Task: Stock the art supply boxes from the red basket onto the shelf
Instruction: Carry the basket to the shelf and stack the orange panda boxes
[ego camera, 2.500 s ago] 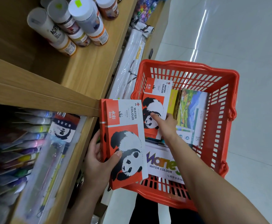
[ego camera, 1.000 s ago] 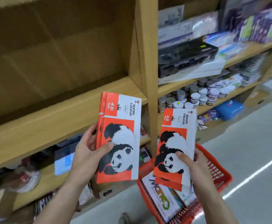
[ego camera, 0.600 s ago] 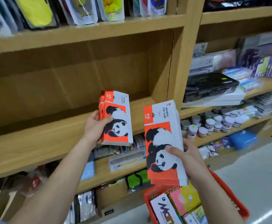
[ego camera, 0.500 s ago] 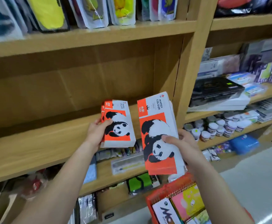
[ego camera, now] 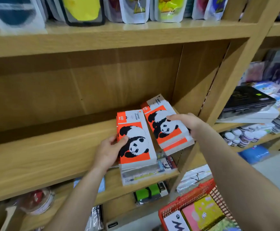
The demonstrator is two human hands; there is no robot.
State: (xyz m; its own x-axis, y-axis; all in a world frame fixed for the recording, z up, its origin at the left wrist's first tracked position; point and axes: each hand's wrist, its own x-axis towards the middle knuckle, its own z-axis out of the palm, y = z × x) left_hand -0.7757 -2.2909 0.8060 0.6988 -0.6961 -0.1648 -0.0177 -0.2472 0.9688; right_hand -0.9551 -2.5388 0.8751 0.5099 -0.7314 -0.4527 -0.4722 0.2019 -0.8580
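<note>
My left hand [ego camera: 108, 151] grips one watercolour box stack [ego camera: 135, 139], right hand [ego camera: 188, 122] another [ego camera: 166, 124] at 2 o'clock, both prob. overhanging shelf [ego camera: 52, 147]. Push flat, fully back, w/ edges squared. Red basket [ego camera: 186, 199] at 5.

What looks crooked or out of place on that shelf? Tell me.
The panda boxes in the right hand sit askew: that stack is turned at an angle to the shelf edge and overhangs it. The left hand's stack also overhangs. Nothing looks damaged.
</note>
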